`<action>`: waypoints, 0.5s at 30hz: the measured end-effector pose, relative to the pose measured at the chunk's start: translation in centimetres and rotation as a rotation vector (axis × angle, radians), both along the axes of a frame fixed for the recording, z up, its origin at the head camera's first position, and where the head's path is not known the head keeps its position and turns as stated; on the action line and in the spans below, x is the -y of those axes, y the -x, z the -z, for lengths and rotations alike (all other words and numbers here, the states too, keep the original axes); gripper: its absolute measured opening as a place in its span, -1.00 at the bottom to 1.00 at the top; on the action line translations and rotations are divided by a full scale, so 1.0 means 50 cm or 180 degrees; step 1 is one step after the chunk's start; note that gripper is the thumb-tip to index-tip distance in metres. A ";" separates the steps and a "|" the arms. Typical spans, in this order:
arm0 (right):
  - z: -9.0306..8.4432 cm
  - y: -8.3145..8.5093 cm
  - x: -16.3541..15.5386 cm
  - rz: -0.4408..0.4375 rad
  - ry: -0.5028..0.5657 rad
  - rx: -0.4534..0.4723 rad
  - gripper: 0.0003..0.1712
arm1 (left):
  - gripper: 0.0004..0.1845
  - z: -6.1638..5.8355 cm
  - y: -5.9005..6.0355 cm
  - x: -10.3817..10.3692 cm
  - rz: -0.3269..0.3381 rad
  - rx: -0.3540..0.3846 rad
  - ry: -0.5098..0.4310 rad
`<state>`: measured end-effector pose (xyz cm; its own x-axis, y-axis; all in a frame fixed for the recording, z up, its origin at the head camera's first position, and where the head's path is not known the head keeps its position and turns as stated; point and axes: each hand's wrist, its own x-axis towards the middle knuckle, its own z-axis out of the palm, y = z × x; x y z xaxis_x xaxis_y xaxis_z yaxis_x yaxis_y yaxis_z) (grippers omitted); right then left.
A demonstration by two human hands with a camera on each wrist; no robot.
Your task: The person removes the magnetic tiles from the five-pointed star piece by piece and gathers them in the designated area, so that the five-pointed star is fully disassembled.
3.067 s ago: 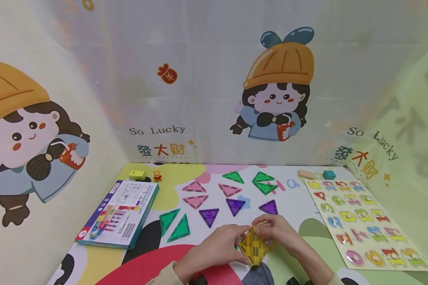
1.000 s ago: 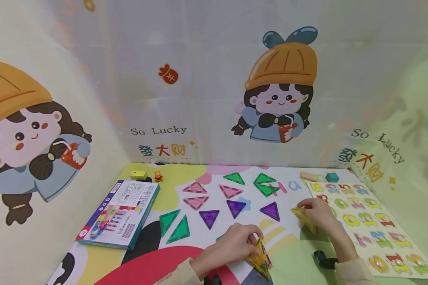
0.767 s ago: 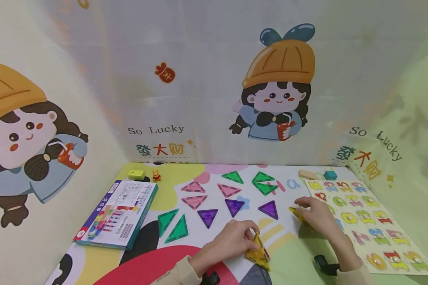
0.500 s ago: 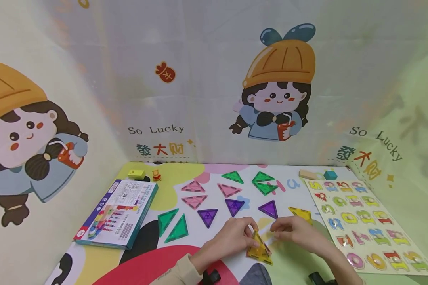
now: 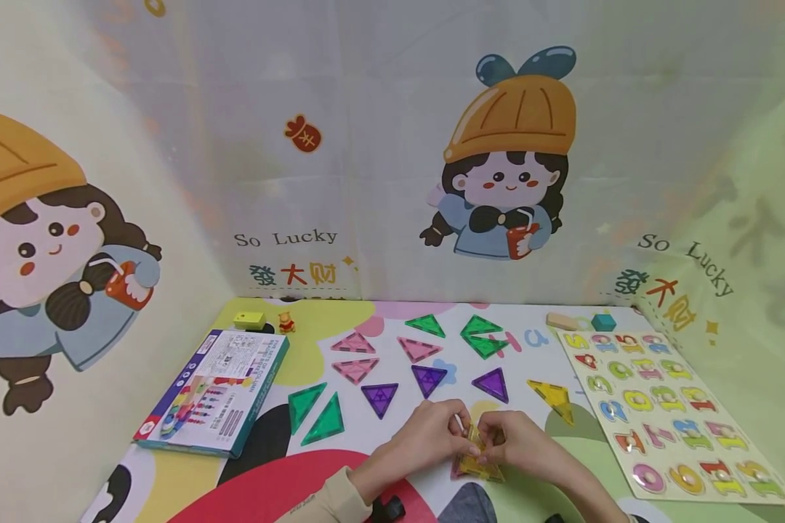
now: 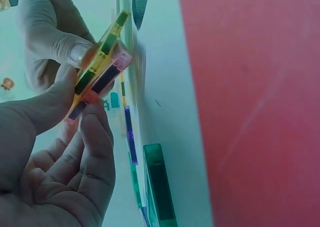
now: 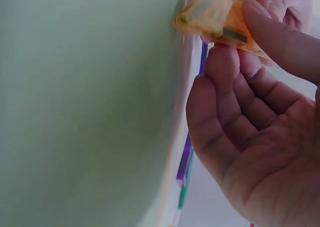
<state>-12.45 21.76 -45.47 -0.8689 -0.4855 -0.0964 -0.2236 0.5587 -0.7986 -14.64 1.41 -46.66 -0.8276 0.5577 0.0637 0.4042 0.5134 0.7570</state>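
Both hands meet over a small stack of triangular magnetic tiles near the front of the table. My left hand (image 5: 428,439) pinches the stack between thumb and fingers. In the left wrist view a translucent yellow triangular tile (image 6: 102,52) lies against a pink triangular tile (image 6: 111,73), slightly fanned apart. My right hand (image 5: 523,444) pinches the same stack from the right; its thumb lies on the yellow face in the right wrist view. Fingers hide part of the stack, so how many tiles it has I cannot tell. A single yellow triangular tile (image 5: 552,399) lies flat beyond the right hand.
Purple triangular tiles (image 5: 380,398), green ones (image 5: 325,420) and pink ones (image 5: 355,370) lie spread behind the hands. A boxed toy (image 5: 216,392) lies left, a number puzzle board (image 5: 670,414) right. Small blocks (image 5: 604,322) and a bear figurine (image 5: 286,322) stand at the back.
My right hand took a yellow tile from the stack, laid it down at the right, then came back to pinch the stack. My left hand has kept its hold.
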 end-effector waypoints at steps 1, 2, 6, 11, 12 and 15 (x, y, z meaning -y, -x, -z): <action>0.001 0.000 -0.001 -0.0010 0.0001 0.0016 -0.73 | -0.71 -0.001 -0.001 0.000 0.0009 -0.0014 0.0007; 0.002 0.001 -0.002 -0.0037 0.0012 0.0048 -0.73 | -0.71 -0.002 -0.001 0.000 0.0028 -0.0019 0.0007; 0.005 0.003 -0.012 -0.0159 0.0116 0.0180 -0.71 | -0.75 -0.011 -0.005 0.003 0.0175 0.0021 -0.0074; 0.002 0.008 -0.031 -0.0227 0.0257 0.0174 -0.75 | -0.82 -0.020 -0.006 0.008 0.0262 0.0170 -0.0198; -0.001 0.010 -0.036 -0.0216 0.0257 0.0167 -0.77 | -0.82 -0.020 -0.006 0.009 0.0256 0.0182 -0.0200; -0.012 0.016 -0.057 -0.0107 0.0241 0.0244 -0.83 | -0.83 -0.017 -0.004 0.009 0.0249 0.0192 -0.0187</action>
